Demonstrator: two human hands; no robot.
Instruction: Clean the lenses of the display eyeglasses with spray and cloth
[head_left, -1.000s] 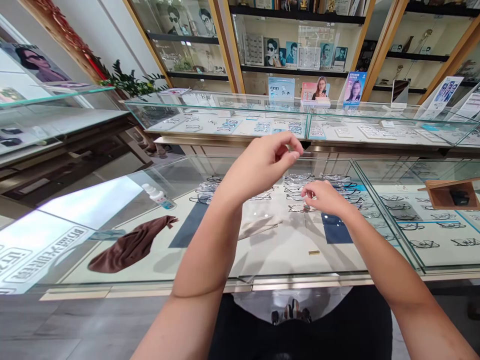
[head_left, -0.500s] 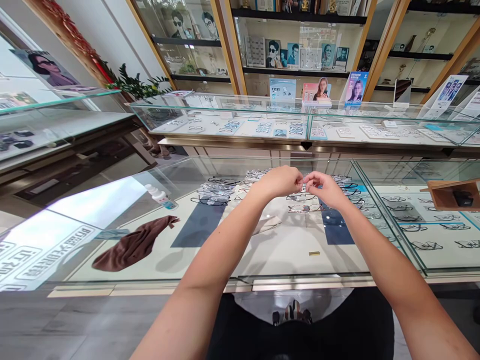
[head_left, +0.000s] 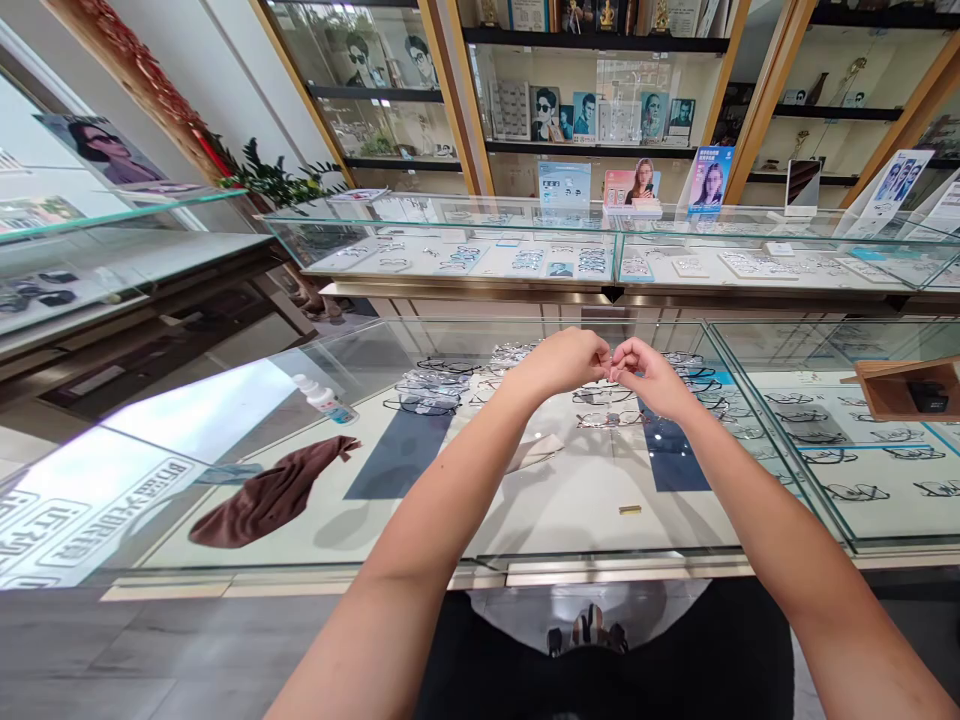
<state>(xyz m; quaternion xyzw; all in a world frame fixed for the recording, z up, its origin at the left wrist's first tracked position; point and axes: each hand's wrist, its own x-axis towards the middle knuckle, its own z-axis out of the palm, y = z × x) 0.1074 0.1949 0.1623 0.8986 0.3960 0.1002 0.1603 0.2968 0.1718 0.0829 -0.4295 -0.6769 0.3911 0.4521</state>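
Above the glass display counter [head_left: 547, 520], my left hand [head_left: 564, 360] bends inward with its fingers pinched. My right hand [head_left: 649, 378] is closed too, thumb and fingers curled toward the left fingertips. The fingertips of both hands meet, and whatever they hold is hidden or too small to make out. Beneath the hands, under the glass, lie rows of eyeglasses [head_left: 607, 420]. To the left on the glass are a crumpled brown cloth [head_left: 274, 497] and a white bottle [head_left: 325, 400] with a blue label.
A small gold-coloured piece [head_left: 630, 510] is near the front of the counter. At right stands a wooden box [head_left: 896, 392] with a dark item inside. Another glass showcase [head_left: 457, 260] with eyeglasses and upright posters runs behind, before tall shelves.
My left fingertips have shifted slightly right and now meet the right fingertips more closely. The view has tilted a little; the cloth and bottle lie as before.
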